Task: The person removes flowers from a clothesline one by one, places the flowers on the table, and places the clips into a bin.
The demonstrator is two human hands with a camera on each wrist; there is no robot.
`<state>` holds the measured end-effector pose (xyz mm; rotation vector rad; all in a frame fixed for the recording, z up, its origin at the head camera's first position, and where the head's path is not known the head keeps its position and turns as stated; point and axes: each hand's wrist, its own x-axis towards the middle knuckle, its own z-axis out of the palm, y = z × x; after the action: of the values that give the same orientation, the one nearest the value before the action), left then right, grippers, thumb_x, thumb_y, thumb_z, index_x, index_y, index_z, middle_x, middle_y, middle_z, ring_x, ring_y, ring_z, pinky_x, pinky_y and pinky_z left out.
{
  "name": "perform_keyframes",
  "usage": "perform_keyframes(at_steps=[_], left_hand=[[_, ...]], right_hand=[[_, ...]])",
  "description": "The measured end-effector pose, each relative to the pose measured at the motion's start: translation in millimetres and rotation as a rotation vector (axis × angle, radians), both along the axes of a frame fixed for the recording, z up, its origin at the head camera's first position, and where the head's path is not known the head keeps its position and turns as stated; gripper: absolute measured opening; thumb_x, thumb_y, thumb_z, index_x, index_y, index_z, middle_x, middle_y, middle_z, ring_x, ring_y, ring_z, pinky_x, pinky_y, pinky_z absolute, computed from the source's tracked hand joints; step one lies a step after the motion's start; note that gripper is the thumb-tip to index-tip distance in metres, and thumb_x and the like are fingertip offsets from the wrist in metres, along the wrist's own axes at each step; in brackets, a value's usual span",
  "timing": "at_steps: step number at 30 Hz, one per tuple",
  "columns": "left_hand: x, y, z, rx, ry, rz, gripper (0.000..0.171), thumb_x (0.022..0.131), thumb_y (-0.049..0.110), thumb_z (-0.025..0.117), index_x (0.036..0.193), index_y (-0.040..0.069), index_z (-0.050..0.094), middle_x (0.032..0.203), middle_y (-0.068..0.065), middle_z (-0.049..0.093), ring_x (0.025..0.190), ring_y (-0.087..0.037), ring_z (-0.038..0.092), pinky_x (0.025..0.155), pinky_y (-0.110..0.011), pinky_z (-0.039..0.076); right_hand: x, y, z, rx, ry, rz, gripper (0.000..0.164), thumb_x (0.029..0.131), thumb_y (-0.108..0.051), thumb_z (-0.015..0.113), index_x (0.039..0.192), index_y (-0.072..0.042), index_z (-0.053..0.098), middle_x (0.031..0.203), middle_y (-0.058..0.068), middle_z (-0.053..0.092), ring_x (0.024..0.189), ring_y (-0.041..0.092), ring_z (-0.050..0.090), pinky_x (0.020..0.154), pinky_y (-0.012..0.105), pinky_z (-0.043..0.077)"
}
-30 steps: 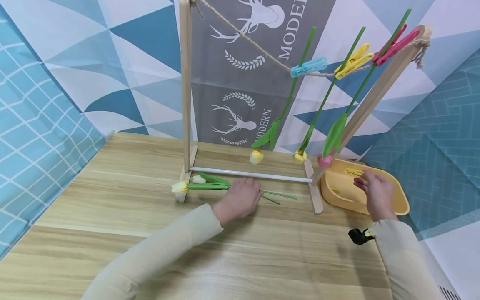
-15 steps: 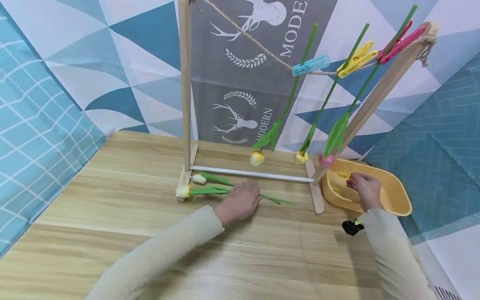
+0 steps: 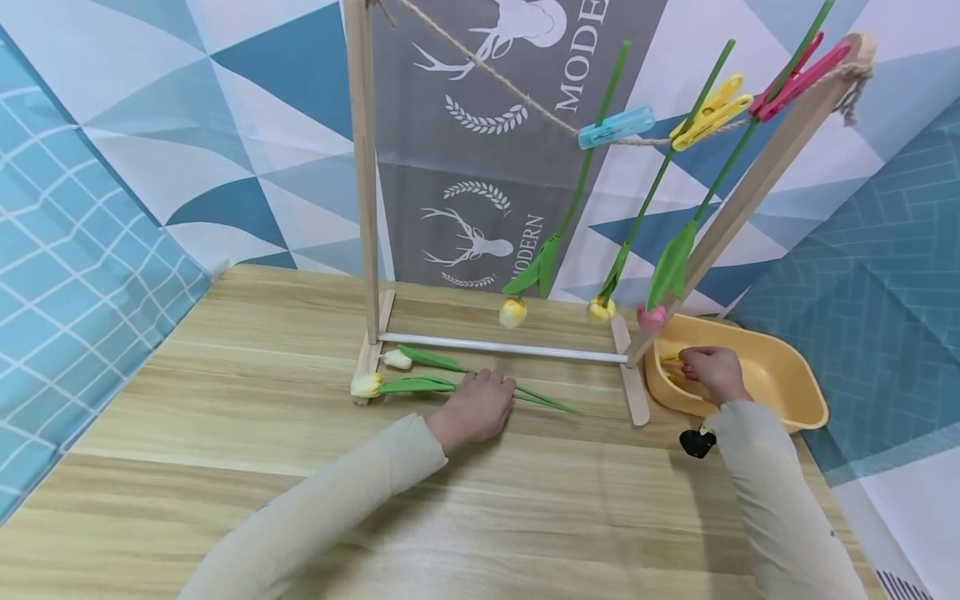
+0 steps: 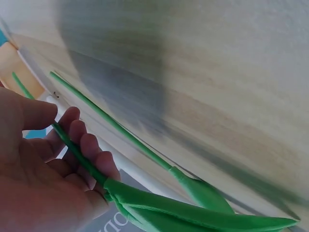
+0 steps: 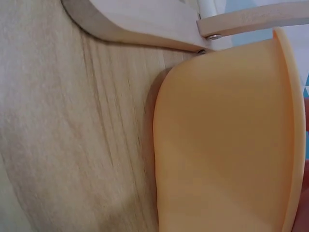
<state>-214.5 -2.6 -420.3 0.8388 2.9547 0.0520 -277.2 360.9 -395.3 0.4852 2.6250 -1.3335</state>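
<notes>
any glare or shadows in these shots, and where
Head: pale glare on the near tabletop, a soft shadow beside the right sleeve; left wrist: a broad dark shadow on the tabletop near the held tulip; right wrist: a thin shadow where the orange tub meets the tabletop.

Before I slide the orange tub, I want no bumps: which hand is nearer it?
Right: the right hand is in the orange tub; the left hand is off to its left, holding a tulip.

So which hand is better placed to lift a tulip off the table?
Probably the left hand: its fingers curl round a tulip's stem, while the right hand reaches into the orange tub.
</notes>
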Motion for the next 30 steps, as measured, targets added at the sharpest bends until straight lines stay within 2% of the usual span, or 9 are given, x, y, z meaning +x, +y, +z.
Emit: perform_keyframes(at_steps=[5,11,20,26,30], left_hand=[[-1.3,0,-2.3,0.002,-0.002,0.000,0.017,0.095,0.015,0.044,0.104,0.007,0.057,0.096,-0.006,0.056,0.090,-0.022,0.055,0.080,-0.038,0.047],[-1.3,-1,-1.8,-0.006,-0.009,0.002,0.020,0.090,0.006,0.048,0.108,0.007,0.057,0.100,-0.007,0.058,0.093,-0.022,0.055,0.083,-0.039,0.047],[-3.2,-2,-1.7,-0.031,-0.017,-0.008,0.023,0.092,0.007,0.047,0.113,0.008,0.056,0.106,-0.007,0.058,0.096,-0.022,0.055,0.084,-0.039,0.047],[-5.2,-1,-5.2,-0.062,-0.004,-0.029,0.025,0.094,0.009,0.047,0.117,0.012,0.057,0.109,-0.006,0.059,0.101,-0.022,0.056,0.084,-0.039,0.046],[-5.1,0,-7.0,-0.068,0.020,-0.053,0.025,0.094,0.010,0.048,0.118,0.012,0.058,0.108,-0.006,0.059,0.100,-0.021,0.057,0.081,-0.038,0.047]], right_hand=[[-2.9,-1,1.6,0.010,-0.041,0.047,0.053,0.094,-0.021,0.046,0.131,0.017,0.039,0.096,0.010,0.060,0.070,0.003,0.059,0.069,0.022,0.054],[-6.4,0,0.6,0.032,-0.086,0.081,0.051,0.092,-0.018,0.049,0.127,0.018,0.041,0.093,0.009,0.058,0.070,0.007,0.056,0.065,0.021,0.053],[-11.0,4,-3.2,0.069,-0.152,0.113,0.051,0.088,-0.016,0.054,0.125,0.017,0.045,0.095,0.011,0.057,0.074,0.013,0.054,0.063,0.021,0.051],[-12.8,4,-2.9,0.151,-0.165,0.183,0.049,0.088,-0.016,0.053,0.123,0.018,0.046,0.084,0.007,0.059,0.067,0.010,0.053,0.061,0.021,0.049],[-13.8,4,-3.8,0.167,-0.172,0.210,0.049,0.089,-0.014,0.052,0.124,0.019,0.044,0.088,0.011,0.061,0.066,0.009,0.054,0.061,0.020,0.049]])
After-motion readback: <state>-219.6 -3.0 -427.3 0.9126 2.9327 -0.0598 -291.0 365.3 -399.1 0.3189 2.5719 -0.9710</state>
